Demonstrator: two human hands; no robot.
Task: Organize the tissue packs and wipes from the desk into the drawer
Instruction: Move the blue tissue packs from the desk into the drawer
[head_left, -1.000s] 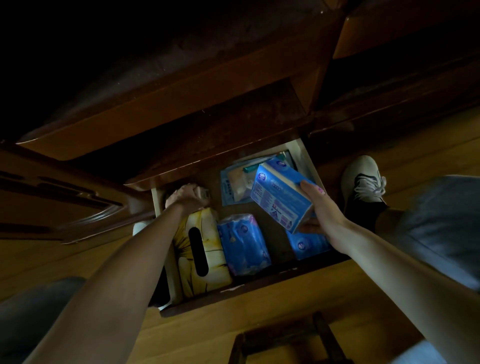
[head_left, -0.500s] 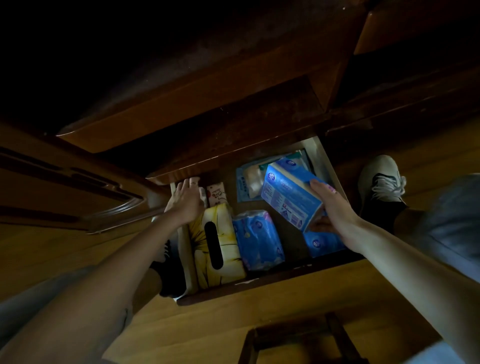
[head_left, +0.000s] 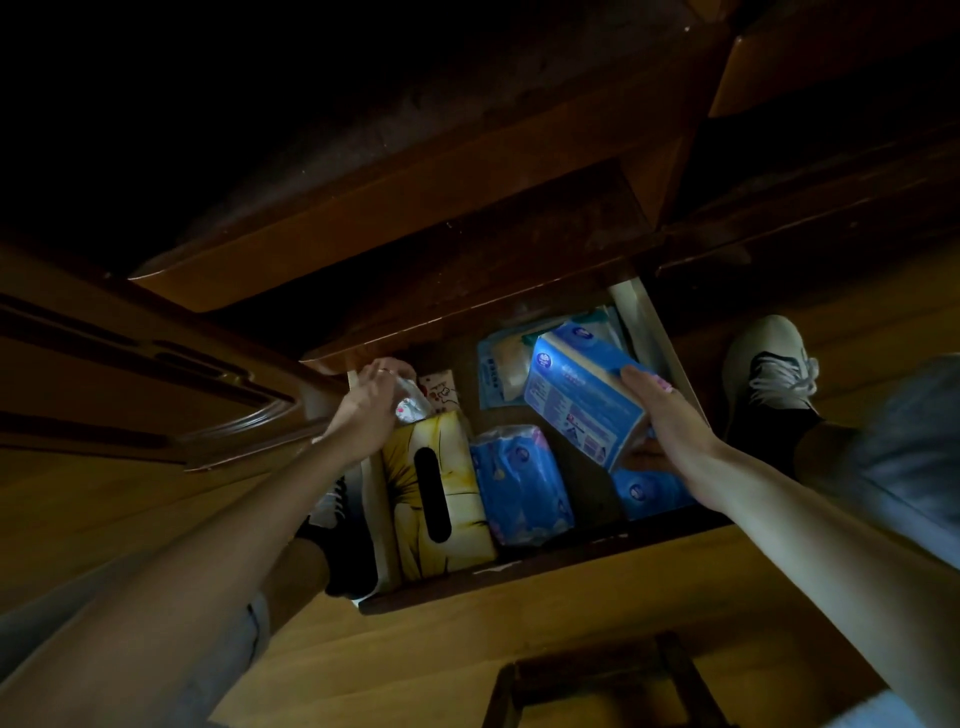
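My right hand (head_left: 670, 415) grips blue tissue pack (head_left: 582, 402), tilted over drawer (head_left: 545, 569); long axis runs away from me. Bare drawer floor directly beneath grip. My left hand (head_left: 363, 410) pinches small wipes packet (head_left: 408, 405) at far-left corner, beyond yellow tissue box (head_left: 436, 493).

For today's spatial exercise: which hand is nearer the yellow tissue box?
Left. The left hand hovers just above the yellow tissue box's far end; the right hand is across the drawer.

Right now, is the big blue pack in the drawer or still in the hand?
Still in the hand. The right hand grips the big blue pack, tilted above the other packs in the drawer.
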